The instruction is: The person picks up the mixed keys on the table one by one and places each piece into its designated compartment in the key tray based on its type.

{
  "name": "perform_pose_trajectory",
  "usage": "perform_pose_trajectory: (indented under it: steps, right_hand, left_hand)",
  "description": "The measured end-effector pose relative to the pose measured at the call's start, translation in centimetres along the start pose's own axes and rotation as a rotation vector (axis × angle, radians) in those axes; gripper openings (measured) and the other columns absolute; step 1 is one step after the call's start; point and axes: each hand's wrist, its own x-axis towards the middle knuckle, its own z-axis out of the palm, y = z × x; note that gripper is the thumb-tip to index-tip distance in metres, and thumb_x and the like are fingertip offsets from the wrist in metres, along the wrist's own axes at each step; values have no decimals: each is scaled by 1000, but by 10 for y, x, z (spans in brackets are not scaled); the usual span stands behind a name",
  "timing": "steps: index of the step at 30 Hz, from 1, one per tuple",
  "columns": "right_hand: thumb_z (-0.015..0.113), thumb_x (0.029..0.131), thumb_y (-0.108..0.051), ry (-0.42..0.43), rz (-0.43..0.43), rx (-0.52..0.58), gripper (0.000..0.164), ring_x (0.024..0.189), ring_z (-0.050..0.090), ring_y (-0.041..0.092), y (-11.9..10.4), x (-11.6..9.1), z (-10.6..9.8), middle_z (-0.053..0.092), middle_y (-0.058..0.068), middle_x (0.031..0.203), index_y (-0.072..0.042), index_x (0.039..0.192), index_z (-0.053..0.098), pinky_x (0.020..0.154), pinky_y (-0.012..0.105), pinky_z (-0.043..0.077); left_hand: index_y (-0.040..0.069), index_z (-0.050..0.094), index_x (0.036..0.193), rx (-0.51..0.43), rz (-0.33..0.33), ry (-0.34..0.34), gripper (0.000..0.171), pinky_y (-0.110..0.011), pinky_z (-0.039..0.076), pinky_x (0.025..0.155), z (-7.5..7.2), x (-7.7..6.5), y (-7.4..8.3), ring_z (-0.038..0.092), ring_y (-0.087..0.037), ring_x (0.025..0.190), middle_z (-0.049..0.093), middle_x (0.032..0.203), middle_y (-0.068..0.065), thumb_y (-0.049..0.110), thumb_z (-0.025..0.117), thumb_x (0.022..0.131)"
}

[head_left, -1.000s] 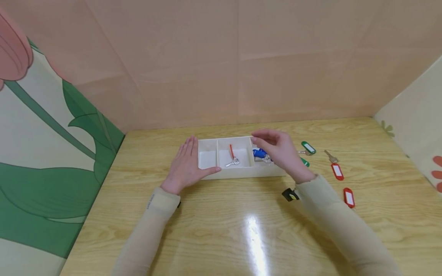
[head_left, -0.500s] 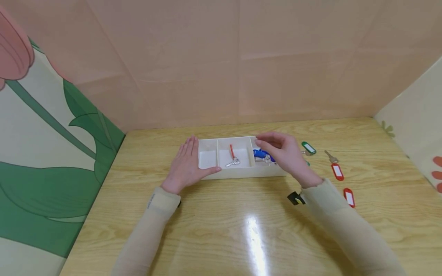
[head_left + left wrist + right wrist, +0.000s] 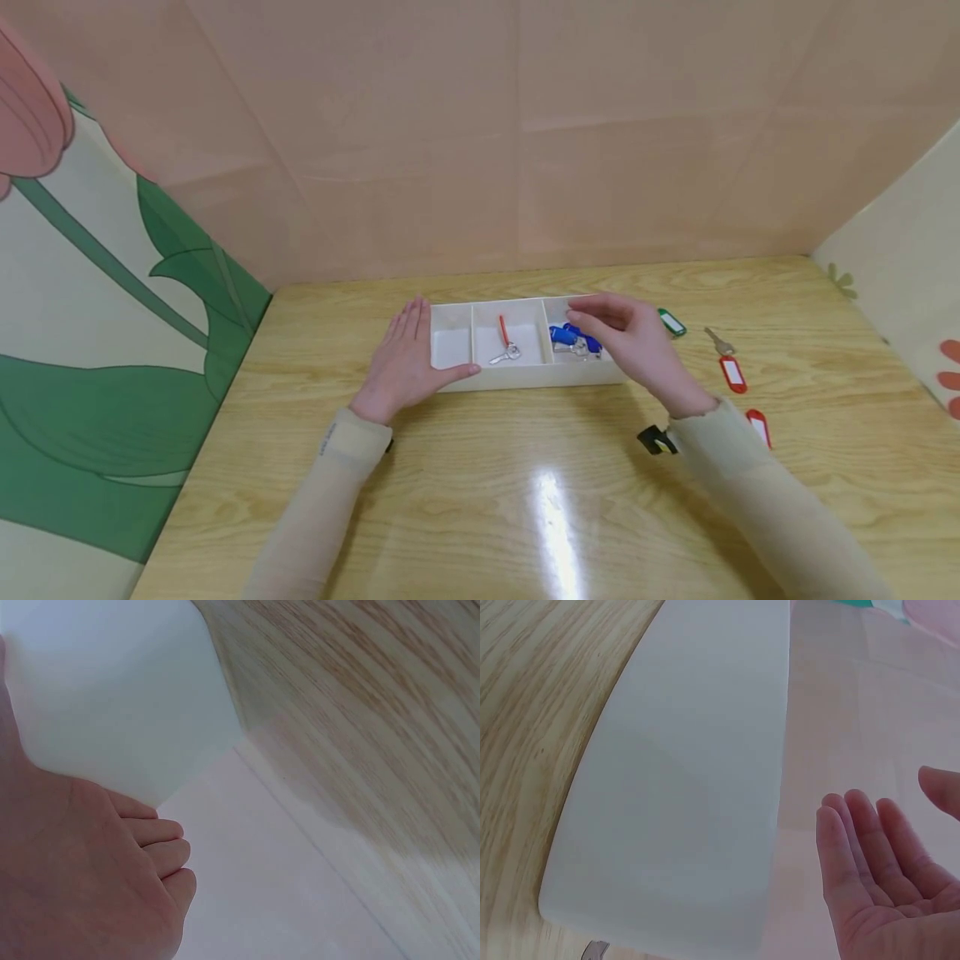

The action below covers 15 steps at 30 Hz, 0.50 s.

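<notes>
A long white box with three compartments stands on the table. My left hand lies against its left end, fingers straight and thumb along the front rim. In the left wrist view its fingertips touch the white end wall. Over the right compartment hovers my right hand, holding nothing, thumb apart from the fingers in the right wrist view. Beneath it lie keys with blue tags. The middle compartment holds a key with a red tag, seen edge-on.
Right of the box, a green key tag lies partly behind my right hand. Farther right are a key with a red tag and another red tag, partly covered by my sleeve. A pink backdrop rises behind the table.
My right hand has drifted rightward over the right compartment, uncovering more of the blue tags and covering more of the green ones. My left hand has stayed in place.
</notes>
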Motion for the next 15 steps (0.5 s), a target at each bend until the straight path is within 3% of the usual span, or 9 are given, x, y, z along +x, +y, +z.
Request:
perform_pose_trajectory:
  steps: [15]
  right_hand:
    - [65, 101, -42, 29, 2, -39, 41, 110, 67, 20, 2, -13, -11, 69, 4, 126, -13, 129, 70, 88, 18, 52]
  left_hand:
    - [-3, 1, 161, 9, -5, -6, 135, -38, 1, 124, 0, 0, 0, 0, -28, 154, -1, 169, -18, 95, 39, 77]
